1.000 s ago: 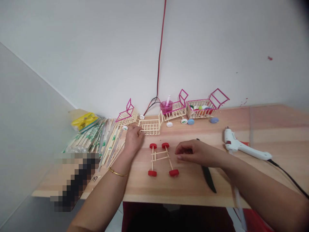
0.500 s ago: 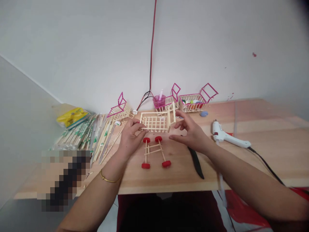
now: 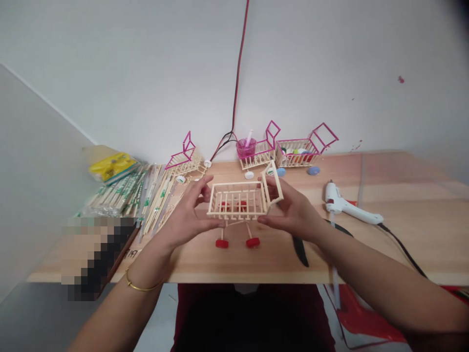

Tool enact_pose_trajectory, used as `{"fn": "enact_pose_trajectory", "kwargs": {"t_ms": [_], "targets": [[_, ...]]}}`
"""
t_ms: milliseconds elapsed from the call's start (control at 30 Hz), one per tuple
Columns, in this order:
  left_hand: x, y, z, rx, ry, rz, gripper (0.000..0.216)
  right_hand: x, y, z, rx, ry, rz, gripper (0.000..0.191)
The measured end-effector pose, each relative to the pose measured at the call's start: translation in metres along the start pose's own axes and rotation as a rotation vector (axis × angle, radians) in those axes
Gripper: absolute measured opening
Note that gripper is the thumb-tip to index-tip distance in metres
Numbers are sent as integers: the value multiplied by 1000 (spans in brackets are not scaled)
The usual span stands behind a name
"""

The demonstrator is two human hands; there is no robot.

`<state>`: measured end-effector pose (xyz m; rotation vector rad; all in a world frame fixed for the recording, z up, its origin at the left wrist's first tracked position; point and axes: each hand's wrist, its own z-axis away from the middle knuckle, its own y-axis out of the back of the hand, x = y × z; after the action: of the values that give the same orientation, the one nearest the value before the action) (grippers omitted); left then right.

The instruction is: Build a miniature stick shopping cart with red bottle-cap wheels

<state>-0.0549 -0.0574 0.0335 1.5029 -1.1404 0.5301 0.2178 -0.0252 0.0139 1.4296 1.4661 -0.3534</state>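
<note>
A small cart basket of pale wooden sticks (image 3: 238, 215), with a square handle frame (image 3: 277, 182) on its right end, is held level between my two hands. My left hand (image 3: 188, 215) is at its left end, thumb along the lower front and fingers behind. At the right end, under the handle, my right hand (image 3: 293, 210) grips it, its fingers partly hidden. Directly below is a stick wheel frame with red bottle-cap wheels (image 3: 252, 242); the far wheels show through the basket's bars. Whether basket and frame touch, I cannot tell.
A white glue gun (image 3: 351, 209) lies right, its cord trailing. Near my right forearm is a dark knife-shaped object (image 3: 300, 250). Behind stand pink-edged stick carts (image 3: 296, 151) and a pink cup (image 3: 246, 148). Bundled sticks (image 3: 117, 193) and a yellow packet (image 3: 113, 167) lie left.
The basket has come toward me and slightly right, from behind the wheel frame to over it, and turned a little. My right hand has closed in on its right end.
</note>
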Motion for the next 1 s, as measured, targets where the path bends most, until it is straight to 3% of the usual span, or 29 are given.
{"fn": "enact_pose_trajectory", "kwargs": {"t_ms": [200,500,1000], "targets": [[-14,-3,11,-182,221,354,98,-5,-7,2,-58,80,139,68],[-19,-1,15,-243,226,203,91,0,-7,4,-114,52,227,70],[-21,-3,17,-283,238,235,86,3,-5,3,-179,4,239,71]]}}
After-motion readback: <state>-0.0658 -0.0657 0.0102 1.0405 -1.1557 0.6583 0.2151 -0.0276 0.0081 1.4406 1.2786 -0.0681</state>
